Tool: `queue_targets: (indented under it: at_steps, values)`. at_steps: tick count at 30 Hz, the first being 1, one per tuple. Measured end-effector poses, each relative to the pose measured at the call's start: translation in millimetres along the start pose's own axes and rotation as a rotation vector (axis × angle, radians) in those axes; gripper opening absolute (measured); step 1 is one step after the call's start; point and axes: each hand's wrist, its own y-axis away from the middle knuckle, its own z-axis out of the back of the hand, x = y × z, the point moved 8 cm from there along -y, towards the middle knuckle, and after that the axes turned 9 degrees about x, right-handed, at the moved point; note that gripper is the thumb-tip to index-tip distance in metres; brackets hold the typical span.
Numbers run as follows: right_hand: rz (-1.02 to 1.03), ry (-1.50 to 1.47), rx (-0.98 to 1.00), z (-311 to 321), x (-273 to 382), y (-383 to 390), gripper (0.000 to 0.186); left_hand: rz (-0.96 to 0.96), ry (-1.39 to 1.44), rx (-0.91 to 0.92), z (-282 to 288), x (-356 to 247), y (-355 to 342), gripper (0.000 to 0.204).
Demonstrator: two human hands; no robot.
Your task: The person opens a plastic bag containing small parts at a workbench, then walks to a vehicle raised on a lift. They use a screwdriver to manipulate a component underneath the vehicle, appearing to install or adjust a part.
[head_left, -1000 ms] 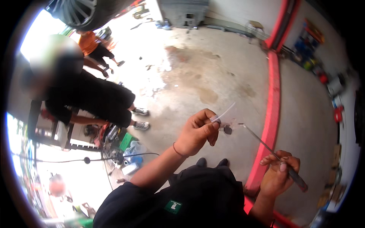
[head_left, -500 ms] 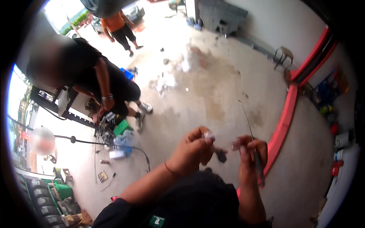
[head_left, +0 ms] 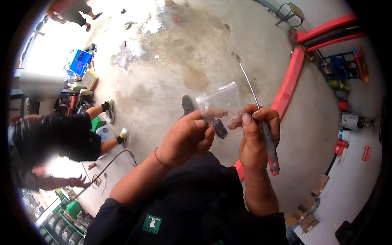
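Left hand (head_left: 185, 132): thumb and fingers pinched closed on the left side of a clear plastic bag (head_left: 222, 94), held up in front of the body; a dark lump (head_left: 221, 129) sits low in it. Right hand (head_left: 259, 136): fingers curled around a screwdriver (head_left: 269, 149), shaft pointing away, handle down. Right fingertips just beside the bag; contact, cannot tell. Below, one shoe (head_left: 187, 105) on the concrete floor (head_left: 163, 87). Off to the left, a co-worker in black (head_left: 61, 136). Farther: red beam (head_left: 289, 85), stool (head_left: 295, 11).
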Motion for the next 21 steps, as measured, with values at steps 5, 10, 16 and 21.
queue_targets:
  at_steps: [5, 10, 16, 21]
  values:
    - [0.007, 0.242, -0.031, -5.5, -15.4, -106.1, 0.023, -0.087, -0.398, -0.108, 21.4, -84.5, -74.3, 0.034]
    - [0.227, 0.221, 0.097, 8.5, 16.0, -186.2, 0.028, -0.142, -0.331, -0.296, 38.3, -171.4, -121.0, 0.035]
    - [0.064, 0.05, 0.211, -18.8, -1.7, -282.7, 0.027, -0.249, -0.3, -0.4, 52.9, -253.4, -162.7, 0.037]
    - [-0.016, 0.008, 0.291, -31.5, -33.8, -386.9, 0.029, -0.392, -0.387, -0.512, 62.0, -311.7, -203.1, 0.038]
